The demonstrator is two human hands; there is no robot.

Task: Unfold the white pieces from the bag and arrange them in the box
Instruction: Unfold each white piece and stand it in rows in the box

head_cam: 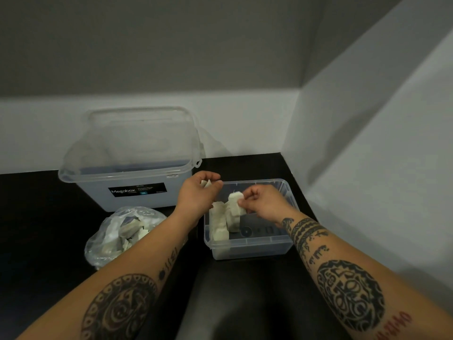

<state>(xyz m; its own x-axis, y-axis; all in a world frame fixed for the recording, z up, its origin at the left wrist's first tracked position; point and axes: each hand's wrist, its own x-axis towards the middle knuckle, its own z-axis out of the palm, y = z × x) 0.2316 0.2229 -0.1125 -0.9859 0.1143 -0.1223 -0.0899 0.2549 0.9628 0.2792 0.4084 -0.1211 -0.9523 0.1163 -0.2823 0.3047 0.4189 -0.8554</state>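
White pieces [219, 225] that are done sit along the left side of the small clear box [252, 251], standing on end and leaning against each other and the left wall.

The right hand [263, 202] is over the middle of the box with its fingers curled, pinching the top of a strip [235, 204] between thumb and fingertips. That strip hangs down right beside the ones already standing. I can't tell if its bottom end touches the box floor.

The left hand [196, 192] is up by the box's back left corner. It's curled too, pinching a small scrap [206, 184] of the same white stuff at the fingertips, just above the rim.

The bag [105, 241] is a crumpled clear plastic one lying on the dark surface [36, 229] to the left of the box, partly under the left forearm. There's a bunch of folded bits [131, 228] inside it.

Behind the bag stands a bigger clear tub [98, 190] with a black label [137, 189] that says Megabox. Its see-through lid [139, 133] rises above the rim, back near the wall.

The box itself sits on the same surface, close to the corner where the two walls meet. Both forearms have tattoos.
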